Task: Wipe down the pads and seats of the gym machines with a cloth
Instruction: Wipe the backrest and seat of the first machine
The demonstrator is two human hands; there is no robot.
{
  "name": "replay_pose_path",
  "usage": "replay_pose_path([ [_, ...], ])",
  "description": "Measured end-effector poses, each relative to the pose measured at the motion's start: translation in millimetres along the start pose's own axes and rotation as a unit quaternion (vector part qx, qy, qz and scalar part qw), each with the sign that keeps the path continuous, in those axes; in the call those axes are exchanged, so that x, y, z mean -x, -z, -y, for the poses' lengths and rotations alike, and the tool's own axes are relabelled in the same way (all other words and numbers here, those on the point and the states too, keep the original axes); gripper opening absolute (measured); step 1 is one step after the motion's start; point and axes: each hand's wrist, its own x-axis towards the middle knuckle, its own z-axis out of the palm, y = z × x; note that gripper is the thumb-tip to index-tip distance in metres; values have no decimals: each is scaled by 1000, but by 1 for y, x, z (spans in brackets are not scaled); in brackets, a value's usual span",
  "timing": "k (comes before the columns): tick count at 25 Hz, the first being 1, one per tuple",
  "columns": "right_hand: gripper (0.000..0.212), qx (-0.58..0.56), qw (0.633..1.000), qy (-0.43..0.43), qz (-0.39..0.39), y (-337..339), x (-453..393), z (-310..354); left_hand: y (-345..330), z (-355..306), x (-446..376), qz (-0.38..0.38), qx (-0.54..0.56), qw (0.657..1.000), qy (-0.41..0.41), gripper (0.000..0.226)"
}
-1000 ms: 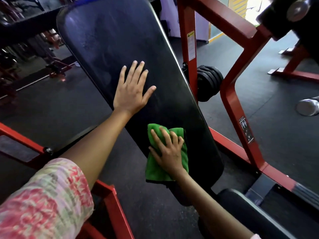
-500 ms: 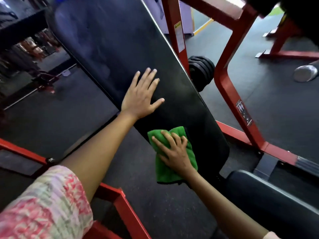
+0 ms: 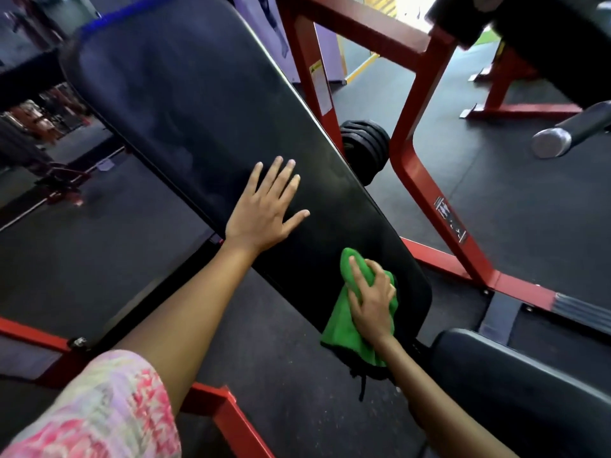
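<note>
Red frame (image 3: 426,180) (weight plates (image 3: 363,143) behind) flanks the back pad (image 3: 205,104).

Bunched green cloth (image 3: 344,328) against tilted black back pad's (image 3: 205,120) lower end

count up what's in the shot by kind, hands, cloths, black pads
hands: 2, left hand flat on the back pad, right hand gripping the cloth
cloths: 1, green cloth
black pads: 2, back pad and seat
total: 5
</note>
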Motion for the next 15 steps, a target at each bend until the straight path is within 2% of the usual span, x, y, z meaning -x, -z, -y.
replay_pose_path([
  [1,52,-22,995,-90,-20,1,-18,3,1,0,-1,-4,3,1000,1,67],
  [3,48,-61,964,-254,-47,-1,-60,27,1,1,0,-12,15,1000,1,68],
  [4,48,-68,959,-272,-50,0,-78,46,1,1,-1,-15,22,1000,-2,68],
  [5,47,-63,968,-235,-57,-1,-88,62,2,1,-2,-17,32,999,-5,68],
  [7,50,-32,996,-68,-53,-5,-79,79,2,2,-1,-17,58,998,-14,67],
  [9,56,22,996,87,3,-3,-44,69,3,3,-1,-16,73,997,-21,68],
  [10,57,50,989,133,28,-2,-29,52,3,2,0,-11,74,997,-20,70],
  [11,56,76,987,139,26,-3,-20,30,3,2,0,-3,74,997,-16,70],
  [12,55,89,991,101,17,-3,-21,12,4,3,-1,6,72,997,-13,71],
  [15,51,50,991,-112,-46,-1,-56,4,5,3,-2,31,70,997,-1,70],
])
